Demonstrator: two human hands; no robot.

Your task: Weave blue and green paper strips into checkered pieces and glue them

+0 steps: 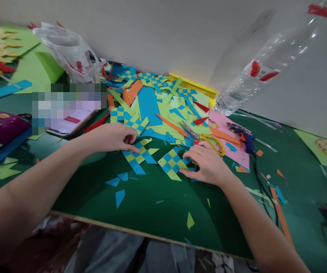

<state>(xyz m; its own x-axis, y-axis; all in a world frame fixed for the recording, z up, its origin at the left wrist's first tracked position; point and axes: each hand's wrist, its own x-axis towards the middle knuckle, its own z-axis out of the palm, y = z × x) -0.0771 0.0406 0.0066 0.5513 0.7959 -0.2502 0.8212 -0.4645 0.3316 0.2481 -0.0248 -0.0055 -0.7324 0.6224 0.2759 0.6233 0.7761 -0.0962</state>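
My left hand [117, 137], fingers curled and thumb stretched out, is closed at the upper edge of a blue and yellow-green woven paper fish [139, 154]. My right hand [206, 163] has its thumb and fingertips at the right side of a second woven paper fish [172, 163], closed on its edge. The two fish lie side by side on the green table, a small gap between them. Yellow-handled scissors [209, 139] lie just beyond my right hand, blades pointing away to the left. Part of each fish is hidden by my fingers.
More woven pieces and a wide blue paper strip [149, 106] lie heaped at the back. A phone [75, 119], a white plastic bag [69, 53] and a purple device [4, 129] stand left. Right are pink paper [241, 157], a blue glue gun [247, 140] with cord, and a bottle [254, 76].
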